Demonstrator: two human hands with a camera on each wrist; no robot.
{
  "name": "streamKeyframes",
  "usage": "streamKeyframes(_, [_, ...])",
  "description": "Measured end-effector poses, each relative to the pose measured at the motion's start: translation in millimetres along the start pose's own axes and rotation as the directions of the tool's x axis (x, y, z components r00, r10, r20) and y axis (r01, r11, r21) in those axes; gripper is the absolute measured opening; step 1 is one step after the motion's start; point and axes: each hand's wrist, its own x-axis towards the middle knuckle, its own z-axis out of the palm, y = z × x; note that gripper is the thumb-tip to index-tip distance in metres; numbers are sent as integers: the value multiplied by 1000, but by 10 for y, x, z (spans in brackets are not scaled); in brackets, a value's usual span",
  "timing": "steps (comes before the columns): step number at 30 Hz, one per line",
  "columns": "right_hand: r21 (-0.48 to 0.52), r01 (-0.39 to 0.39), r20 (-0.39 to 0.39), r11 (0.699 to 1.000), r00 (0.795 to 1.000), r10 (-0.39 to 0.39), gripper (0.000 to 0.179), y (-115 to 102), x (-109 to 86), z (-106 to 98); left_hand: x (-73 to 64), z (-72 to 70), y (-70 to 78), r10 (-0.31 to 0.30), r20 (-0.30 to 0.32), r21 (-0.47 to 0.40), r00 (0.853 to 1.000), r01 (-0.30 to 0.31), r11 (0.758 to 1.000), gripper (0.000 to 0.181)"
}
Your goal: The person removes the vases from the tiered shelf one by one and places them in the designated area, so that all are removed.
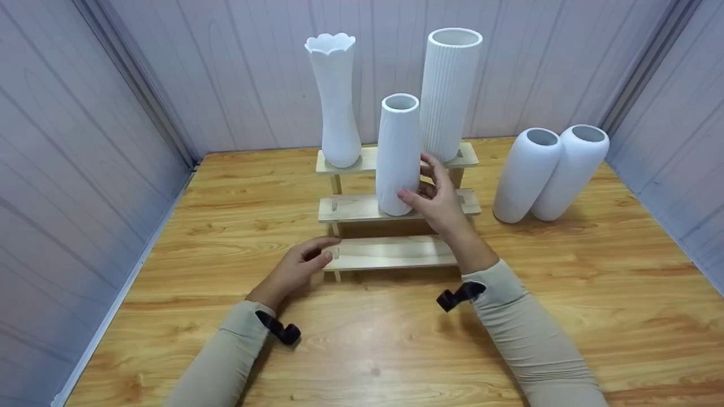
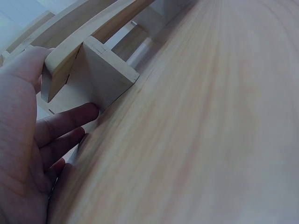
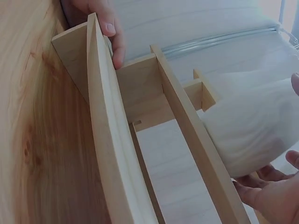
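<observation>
A white, slightly tapered vase (image 1: 397, 152) stands upright at the middle step of a three-step wooden stand (image 1: 390, 252). My right hand (image 1: 440, 198) grips the vase low on its right side, thumb in front and fingers round the back. In the right wrist view the base of the vase (image 3: 252, 130) is right at the middle board. At the stand's lowest step, my left hand (image 1: 300, 263) holds the left end of the board. The left wrist view has that hand (image 2: 23, 116) around the board end (image 2: 63, 65), with several fingers beneath it beside the support.
On the top step stand a scallop-rimmed white vase (image 1: 337, 102) at left and a tall ribbed white vase (image 1: 451, 93) at right. Two smooth white vases (image 1: 523, 175) lean close together on the wooden table (image 1: 362, 350) to the right. Pale panel walls (image 1: 254, 73) enclose the table.
</observation>
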Motion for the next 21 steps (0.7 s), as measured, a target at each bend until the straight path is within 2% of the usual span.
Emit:
streamKeyframes(4, [-30, -3, -27, 1000, 1000, 2, 88, 8, 19, 83, 8, -6, 2, 8, 5, 0, 1000, -8, 1000, 36])
streamKeyframes(12, [-139, 11, -133, 990, 991, -30, 91, 86, 76, 223, 105, -20, -296, 15, 2, 2, 1000, -15, 1000, 37])
streamKeyframes(17, [-193, -18, -143, 981, 990, -10, 93, 99, 69, 238, 105, -37, -337, 16, 9, -8, 1000, -16, 1000, 36])
streamKeyframes(21, [-192, -16, -126, 981, 992, -8, 93, 87, 62, 219, 99, -29, -333, 25, 16, -8, 1000, -24, 1000, 35])
